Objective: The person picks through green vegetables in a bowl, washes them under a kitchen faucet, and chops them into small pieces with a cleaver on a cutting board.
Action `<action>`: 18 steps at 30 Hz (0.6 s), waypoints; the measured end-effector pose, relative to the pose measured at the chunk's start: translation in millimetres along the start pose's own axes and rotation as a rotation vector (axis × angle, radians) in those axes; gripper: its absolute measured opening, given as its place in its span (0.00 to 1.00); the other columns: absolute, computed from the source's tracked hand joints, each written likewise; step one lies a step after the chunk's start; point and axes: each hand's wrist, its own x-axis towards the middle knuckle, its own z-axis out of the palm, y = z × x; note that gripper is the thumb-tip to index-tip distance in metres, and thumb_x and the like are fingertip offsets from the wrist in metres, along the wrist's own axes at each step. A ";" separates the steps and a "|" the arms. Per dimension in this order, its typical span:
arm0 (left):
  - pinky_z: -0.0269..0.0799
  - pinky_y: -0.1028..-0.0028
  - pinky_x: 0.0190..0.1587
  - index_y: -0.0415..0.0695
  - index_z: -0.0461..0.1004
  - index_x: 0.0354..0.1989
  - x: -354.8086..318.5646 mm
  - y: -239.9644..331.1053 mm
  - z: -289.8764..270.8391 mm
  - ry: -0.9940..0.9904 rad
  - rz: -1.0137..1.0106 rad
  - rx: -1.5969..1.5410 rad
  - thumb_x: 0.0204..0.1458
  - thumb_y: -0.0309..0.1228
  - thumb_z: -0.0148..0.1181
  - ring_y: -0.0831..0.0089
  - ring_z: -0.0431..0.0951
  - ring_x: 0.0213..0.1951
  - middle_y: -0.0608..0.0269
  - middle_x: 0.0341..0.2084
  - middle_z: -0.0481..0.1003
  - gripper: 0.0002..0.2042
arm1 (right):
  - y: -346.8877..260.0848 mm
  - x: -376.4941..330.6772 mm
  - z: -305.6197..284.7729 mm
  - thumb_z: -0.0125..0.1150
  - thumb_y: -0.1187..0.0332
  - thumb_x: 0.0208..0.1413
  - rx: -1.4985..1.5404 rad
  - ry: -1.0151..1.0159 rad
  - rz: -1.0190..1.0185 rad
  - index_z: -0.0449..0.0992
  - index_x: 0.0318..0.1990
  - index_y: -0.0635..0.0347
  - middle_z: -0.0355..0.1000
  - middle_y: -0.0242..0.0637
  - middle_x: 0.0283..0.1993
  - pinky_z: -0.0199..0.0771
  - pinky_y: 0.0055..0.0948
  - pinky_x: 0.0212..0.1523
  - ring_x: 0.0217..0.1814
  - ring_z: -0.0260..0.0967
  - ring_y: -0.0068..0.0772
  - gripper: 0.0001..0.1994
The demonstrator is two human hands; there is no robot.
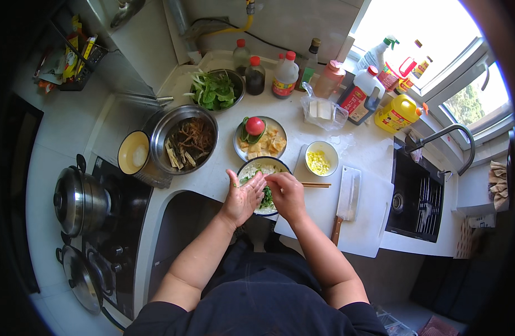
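Observation:
Both hands are over a dark-rimmed bowl (263, 157) that holds a white food with chopped greens (267, 198). My left hand (241, 198) is open, palm turned up and fingers stretched out, with wet or floury specks on the skin. My right hand (287, 194) is closed, its fingertips pinched together close to the left fingertips. Whatever it may pinch is hidden. To the right, chopsticks (318, 185) and a cleaver (349, 193) with a wooden handle lie on a white cutting board (370, 227). A small white bowl (335, 153) contains chopped yellow pieces.
Behind lie a plate (239, 131) of pale-brown pieces with a red round vegetable, a steel bowl (214, 120) of dried brown strips, and leafy greens (214, 89). Bottles (285, 74) line the back. The stove with a pot (81, 199) is left, the black sink (400, 185) right.

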 end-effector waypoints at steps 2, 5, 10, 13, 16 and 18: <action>0.35 0.65 0.70 0.34 0.33 0.69 1.2 -4.8 -4.6 0.028 -0.010 0.078 0.46 0.75 0.21 0.64 0.38 0.71 0.51 0.70 0.40 0.55 | 3.3 -1.6 -0.6 0.65 0.75 0.48 -0.087 -0.090 -0.014 0.78 0.35 0.63 0.75 0.39 0.30 0.73 0.25 0.33 0.29 0.74 0.30 0.06; 0.35 0.65 0.70 0.34 0.34 0.68 8.2 -19.0 -7.3 0.138 0.091 0.280 0.50 0.71 0.23 0.64 0.38 0.71 0.50 0.70 0.40 0.52 | -27.1 3.4 -6.3 0.66 0.73 0.50 0.215 -0.177 0.201 0.77 0.36 0.64 0.75 0.36 0.30 0.74 0.23 0.33 0.29 0.73 0.25 0.07; 0.45 0.68 0.67 0.34 0.41 0.68 15.1 -23.5 -6.6 0.284 0.256 0.528 0.61 0.56 0.34 0.61 0.48 0.69 0.46 0.68 0.47 0.39 | -19.6 1.4 -3.4 0.64 0.71 0.53 0.611 -0.126 0.432 0.76 0.38 0.66 0.76 0.32 0.31 0.73 0.20 0.34 0.31 0.71 0.18 0.08; 0.51 0.67 0.65 0.31 0.45 0.67 15.1 -27.2 -15.8 0.324 0.434 0.838 0.61 0.47 0.47 0.57 0.54 0.67 0.41 0.65 0.53 0.36 | 3.4 -4.4 -1.8 0.61 0.74 0.54 0.379 -0.068 0.321 0.77 0.39 0.65 0.77 0.36 0.33 0.74 0.22 0.38 0.35 0.74 0.24 0.06; 0.58 0.64 0.62 0.31 0.50 0.65 12.0 -21.1 -13.2 0.375 0.624 1.101 0.55 0.37 0.59 0.50 0.61 0.62 0.37 0.60 0.60 0.35 | 12.5 -8.2 -4.4 0.55 0.79 0.54 -0.106 -0.196 0.140 0.79 0.41 0.62 0.76 0.43 0.38 0.75 0.26 0.44 0.44 0.75 0.32 0.09; 0.58 0.64 0.62 0.32 0.50 0.65 11.1 -18.4 -13.3 0.353 0.640 1.096 0.53 0.34 0.60 0.50 0.61 0.62 0.37 0.60 0.60 0.36 | -10.8 -0.6 -11.8 0.56 0.78 0.55 0.166 -0.120 0.204 0.79 0.41 0.63 0.76 0.40 0.37 0.74 0.25 0.44 0.42 0.74 0.29 0.08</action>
